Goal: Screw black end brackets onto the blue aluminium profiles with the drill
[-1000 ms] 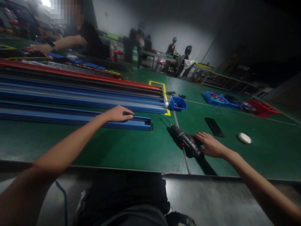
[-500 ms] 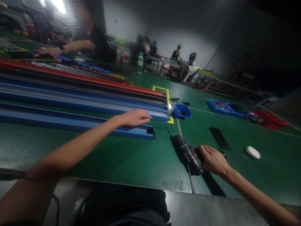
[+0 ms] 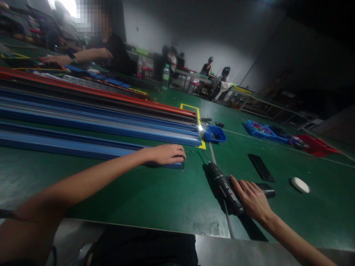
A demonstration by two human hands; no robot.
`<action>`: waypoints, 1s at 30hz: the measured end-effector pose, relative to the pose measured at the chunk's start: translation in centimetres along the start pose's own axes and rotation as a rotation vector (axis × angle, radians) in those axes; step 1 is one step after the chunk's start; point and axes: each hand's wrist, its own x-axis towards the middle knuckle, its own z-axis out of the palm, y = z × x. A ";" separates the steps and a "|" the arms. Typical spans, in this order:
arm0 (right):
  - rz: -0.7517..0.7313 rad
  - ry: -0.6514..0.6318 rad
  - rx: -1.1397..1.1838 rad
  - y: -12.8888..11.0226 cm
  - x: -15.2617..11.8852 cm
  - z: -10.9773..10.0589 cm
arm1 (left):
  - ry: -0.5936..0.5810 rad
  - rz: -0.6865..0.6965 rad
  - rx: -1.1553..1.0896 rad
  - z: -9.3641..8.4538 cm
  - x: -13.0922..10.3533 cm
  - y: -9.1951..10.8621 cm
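My left hand (image 3: 169,154) is curled over the right end of the nearest blue metal profile (image 3: 91,145), which lies flat on the green table. Its fingertips reach the dark end piece (image 3: 182,162) of that profile. My right hand (image 3: 253,197) is closed over the handle of a black cordless drill (image 3: 226,190), part of the grip being hidden beneath the fingers. Lying on its side, the drill points its long thin bit (image 3: 205,156) away from me, towards a small blue bin (image 3: 215,133). A tiny dark part lies beside the bit tip.
Behind the nearest profile lie more blue profiles (image 3: 124,127) and orange ones (image 3: 133,99), ending at yellow tape (image 3: 203,145). To the right are a black phone-like slab (image 3: 260,168), a white oval object (image 3: 300,185), a blue tray (image 3: 257,129) and a red tray (image 3: 316,145). A co-worker's arm (image 3: 88,55) reaches in far left.
My left hand has moved right and nearer to me, onto the end of the nearest profile. My right hand has shifted slightly on the drill handle, showing more of its base.
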 end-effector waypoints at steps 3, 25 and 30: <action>-0.010 -0.014 -0.002 0.4 0.1 0.2 | -0.016 -0.007 0.008 -0.1 0.0 0.1; 0.721 0.333 1.462 -1.0 6.0 -6.8 | -0.065 0.023 -0.009 -0.8 -0.4 0.2; 0.673 0.099 2.291 -0.9 8.7 -6.9 | -0.055 -0.008 -0.077 -1.4 -2.5 0.6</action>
